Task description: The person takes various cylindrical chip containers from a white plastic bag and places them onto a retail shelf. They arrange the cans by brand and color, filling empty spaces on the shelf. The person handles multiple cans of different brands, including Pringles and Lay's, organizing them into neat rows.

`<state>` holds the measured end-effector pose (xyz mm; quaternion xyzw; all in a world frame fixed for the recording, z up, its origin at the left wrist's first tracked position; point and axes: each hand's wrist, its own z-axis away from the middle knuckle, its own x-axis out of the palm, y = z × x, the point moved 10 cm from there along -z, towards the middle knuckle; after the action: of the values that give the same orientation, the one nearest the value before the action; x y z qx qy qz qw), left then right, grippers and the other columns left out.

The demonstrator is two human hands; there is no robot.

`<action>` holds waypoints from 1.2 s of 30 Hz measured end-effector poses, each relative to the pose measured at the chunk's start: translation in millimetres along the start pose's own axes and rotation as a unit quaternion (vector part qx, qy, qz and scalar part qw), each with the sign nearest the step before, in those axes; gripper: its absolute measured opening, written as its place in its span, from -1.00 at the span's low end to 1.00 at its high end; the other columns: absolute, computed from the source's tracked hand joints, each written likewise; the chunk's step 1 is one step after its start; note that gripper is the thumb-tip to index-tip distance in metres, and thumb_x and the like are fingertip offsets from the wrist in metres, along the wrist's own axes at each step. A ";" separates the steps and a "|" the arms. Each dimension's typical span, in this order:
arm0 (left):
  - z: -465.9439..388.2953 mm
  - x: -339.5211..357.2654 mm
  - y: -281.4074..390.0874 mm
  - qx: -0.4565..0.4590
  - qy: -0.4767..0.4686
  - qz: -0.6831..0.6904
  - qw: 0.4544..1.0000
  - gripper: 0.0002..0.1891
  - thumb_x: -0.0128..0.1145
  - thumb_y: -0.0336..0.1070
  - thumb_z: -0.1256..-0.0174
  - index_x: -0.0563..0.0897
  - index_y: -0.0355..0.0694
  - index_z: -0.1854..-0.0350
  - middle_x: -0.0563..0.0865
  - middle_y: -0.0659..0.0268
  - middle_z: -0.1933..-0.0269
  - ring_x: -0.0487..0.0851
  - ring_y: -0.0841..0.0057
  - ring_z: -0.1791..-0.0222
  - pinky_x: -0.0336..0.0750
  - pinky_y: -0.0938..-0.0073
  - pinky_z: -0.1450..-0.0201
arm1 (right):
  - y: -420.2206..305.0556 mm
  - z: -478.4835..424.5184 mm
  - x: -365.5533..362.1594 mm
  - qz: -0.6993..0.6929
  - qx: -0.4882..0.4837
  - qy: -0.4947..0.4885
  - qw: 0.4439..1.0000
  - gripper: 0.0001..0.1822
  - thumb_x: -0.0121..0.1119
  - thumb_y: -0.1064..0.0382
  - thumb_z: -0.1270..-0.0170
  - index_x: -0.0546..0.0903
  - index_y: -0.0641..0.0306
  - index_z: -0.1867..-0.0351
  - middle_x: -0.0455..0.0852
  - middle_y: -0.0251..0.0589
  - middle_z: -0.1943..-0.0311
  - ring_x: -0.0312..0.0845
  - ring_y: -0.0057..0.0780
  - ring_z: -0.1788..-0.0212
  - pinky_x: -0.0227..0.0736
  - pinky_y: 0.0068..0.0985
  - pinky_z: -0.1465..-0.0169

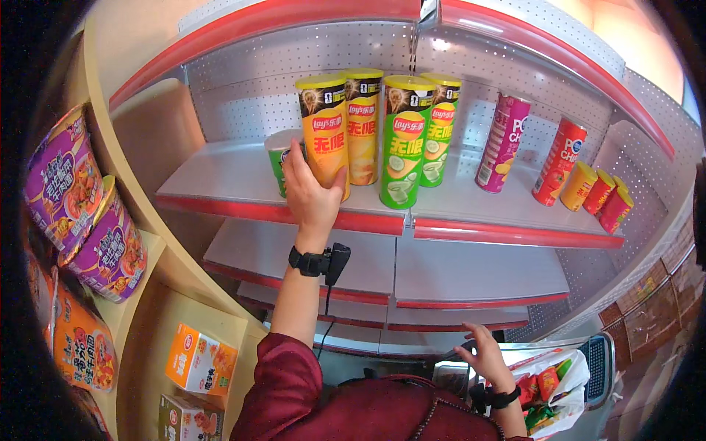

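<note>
My left hand (313, 201) is around the lower part of an orange Lay's chip canister (329, 129), thumb on its right side and fingers on its left. The canister is upright on the shelf, its base partly hidden by the hand. Left of it, a shorter green canister (276, 160) is half covered by my fingers. Another orange Lay's canister (363, 132) is just behind. Two green Lay's canisters, a front one (405, 143) and a rear one (440, 129), stand to the right. Low at right, my right hand (488, 358) has its fingers apart, near a dark bar.
The metal shelf (458, 212) has a red front edge. A purple canister (503, 142), a red canister (560, 161) and several small cans (579, 186) stand further right. Noodle tubs (110, 251) fill a wooden rack at left. A cart (600, 364) holds a white bag (573, 386) of packets.
</note>
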<state>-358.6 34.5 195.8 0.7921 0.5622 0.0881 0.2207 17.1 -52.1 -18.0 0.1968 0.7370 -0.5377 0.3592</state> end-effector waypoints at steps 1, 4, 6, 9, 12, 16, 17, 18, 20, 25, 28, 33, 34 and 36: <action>-0.1 0.0 -0.1 0.003 0.001 0.001 1.000 -0.02 0.49 -0.24 0.14 0.17 -0.31 -0.36 0.45 -0.07 -0.13 0.44 0.00 -0.14 0.41 0.15 -0.14 | 0.3 0.3 0.1 0.000 -0.001 -0.001 1.000 -0.40 0.39 0.28 -0.05 0.43 0.27 -0.16 0.55 -0.04 0.04 0.60 -0.25 0.06 0.55 -0.39 0.07; 0.4 0.6 -1.1 -0.006 -0.004 0.009 1.000 -0.03 0.49 -0.24 0.14 0.18 -0.31 -0.36 0.45 -0.08 -0.12 0.44 0.00 -0.14 0.41 0.14 -0.14 | 1.5 0.9 0.2 -0.002 0.003 -0.003 1.000 -0.40 0.39 0.28 -0.05 0.43 0.27 -0.16 0.55 -0.04 0.03 0.59 -0.25 0.06 0.53 -0.38 0.04; 0.7 -0.2 -0.5 -0.006 -0.003 0.008 1.000 -0.04 0.48 -0.23 0.14 0.20 -0.31 -0.35 0.46 -0.08 -0.11 0.45 0.00 -0.13 0.41 0.14 -0.13 | 1.3 1.3 -0.6 -0.004 0.010 -0.002 1.000 -0.39 0.39 0.28 -0.05 0.43 0.27 -0.16 0.55 -0.04 0.03 0.59 -0.24 0.06 0.52 -0.37 0.02; 2.2 -0.6 0.8 0.012 0.005 0.000 1.000 -0.07 0.48 -0.22 0.12 0.22 -0.30 -0.34 0.46 -0.07 -0.11 0.45 0.00 -0.12 0.40 0.14 -0.14 | 0.5 0.8 -1.3 -0.011 0.003 0.001 1.000 -0.39 0.39 0.28 -0.05 0.43 0.27 -0.16 0.55 -0.04 0.02 0.59 -0.24 0.06 0.51 -0.36 0.01; 4.5 2.5 0.2 0.027 0.002 0.000 1.000 -0.10 0.47 -0.21 0.10 0.24 -0.30 -0.33 0.47 -0.06 -0.10 0.45 0.01 -0.11 0.39 0.14 -0.15 | 0.5 2.0 -1.4 0.002 -0.017 0.008 1.000 -0.39 0.39 0.28 -0.05 0.43 0.27 -0.16 0.55 -0.04 0.02 0.60 -0.25 0.06 0.51 -0.37 0.01; 6.0 0.5 4.0 0.048 0.007 -0.016 0.999 -0.11 0.48 -0.21 0.11 0.25 -0.30 -0.31 0.46 -0.06 -0.11 0.44 0.02 -0.13 0.38 0.14 -0.16 | 4.5 3.0 0.4 -0.008 -0.008 0.004 1.000 -0.39 0.39 0.28 -0.05 0.42 0.28 -0.16 0.54 -0.03 0.00 0.60 -0.25 0.06 0.53 -0.38 0.02; 6.4 -1.0 5.4 0.057 0.013 -0.022 0.998 -0.10 0.48 -0.21 0.11 0.25 -0.30 -0.31 0.46 -0.05 -0.11 0.44 0.02 -0.13 0.38 0.14 -0.16 | 2.6 3.2 -0.5 -0.011 -0.010 0.004 1.000 -0.38 0.39 0.29 -0.05 0.42 0.28 -0.17 0.54 -0.03 0.00 0.60 -0.25 0.06 0.54 -0.38 0.02; 6.5 -0.5 5.2 0.051 0.008 -0.022 0.998 -0.10 0.48 -0.20 0.12 0.25 -0.30 -0.31 0.45 -0.06 -0.12 0.43 0.02 -0.14 0.38 0.13 -0.16 | 1.8 3.4 -0.9 -0.014 -0.011 0.005 1.000 -0.38 0.39 0.29 -0.05 0.42 0.28 -0.17 0.54 -0.02 0.00 0.60 -0.25 0.06 0.54 -0.39 0.03; 6.8 -0.3 5.1 0.039 -0.002 -0.023 0.999 -0.08 0.49 -0.20 0.14 0.24 -0.30 -0.31 0.44 -0.06 -0.12 0.43 0.02 -0.14 0.38 0.13 -0.16 | 5.0 4.0 0.0 -0.012 -0.005 0.004 1.000 -0.38 0.39 0.28 -0.05 0.42 0.29 -0.17 0.53 -0.02 0.00 0.60 -0.24 0.06 0.55 -0.39 0.04; 16.1 7.1 -9.0 0.019 -0.012 0.003 1.000 -0.03 0.51 -0.20 0.17 0.20 -0.30 -0.33 0.42 -0.06 -0.13 0.42 0.01 -0.14 0.38 0.12 -0.15 | 7.8 5.6 0.9 -0.028 0.018 -0.004 0.999 -0.36 0.40 0.21 -0.06 0.41 0.25 -0.18 0.53 -0.02 -0.04 0.59 -0.20 0.03 0.52 -0.32 0.01; 18.0 5.8 -8.9 0.007 -0.021 0.003 1.000 -0.02 0.51 -0.20 0.18 0.19 -0.31 -0.33 0.42 -0.07 -0.13 0.41 0.00 -0.14 0.38 0.11 -0.16 | 7.2 5.6 0.7 -0.022 0.021 -0.005 1.000 -0.36 0.40 0.21 -0.06 0.41 0.25 -0.18 0.53 -0.03 -0.04 0.59 -0.20 0.03 0.52 -0.32 0.01; 19.4 5.5 -9.0 0.005 -0.027 0.000 1.000 -0.02 0.51 -0.20 0.17 0.18 -0.31 -0.34 0.41 -0.07 -0.14 0.41 0.00 -0.15 0.37 0.11 -0.17 | 7.5 5.7 2.3 -0.019 0.021 -0.007 1.000 -0.36 0.40 0.23 -0.05 0.42 0.25 -0.18 0.53 -0.05 -0.04 0.59 -0.22 0.03 0.51 -0.33 0.00; 19.7 5.3 -8.1 0.009 -0.025 -0.001 1.000 -0.02 0.50 -0.19 0.15 0.18 -0.31 -0.34 0.41 -0.07 -0.14 0.41 0.00 -0.15 0.37 0.10 -0.17 | 7.8 5.9 2.7 -0.020 0.020 -0.006 1.000 -0.37 0.40 0.23 -0.05 0.42 0.25 -0.18 0.53 -0.04 -0.03 0.59 -0.21 0.04 0.51 -0.33 0.00; 20.8 4.8 -8.6 0.019 -0.020 -0.012 1.000 -0.04 0.47 -0.17 0.11 0.18 -0.32 -0.34 0.40 -0.08 -0.15 0.40 -0.01 -0.15 0.34 0.07 -0.18 | 8.2 6.2 2.9 -0.022 0.017 -0.004 1.000 -0.37 0.40 0.24 -0.05 0.42 0.25 -0.18 0.54 -0.04 -0.03 0.59 -0.21 0.04 0.51 -0.32 0.00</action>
<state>-356.2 36.1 173.0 0.7907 0.5689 0.0590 0.2182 22.7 -55.3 -26.6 0.1843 0.7303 -0.5591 0.3465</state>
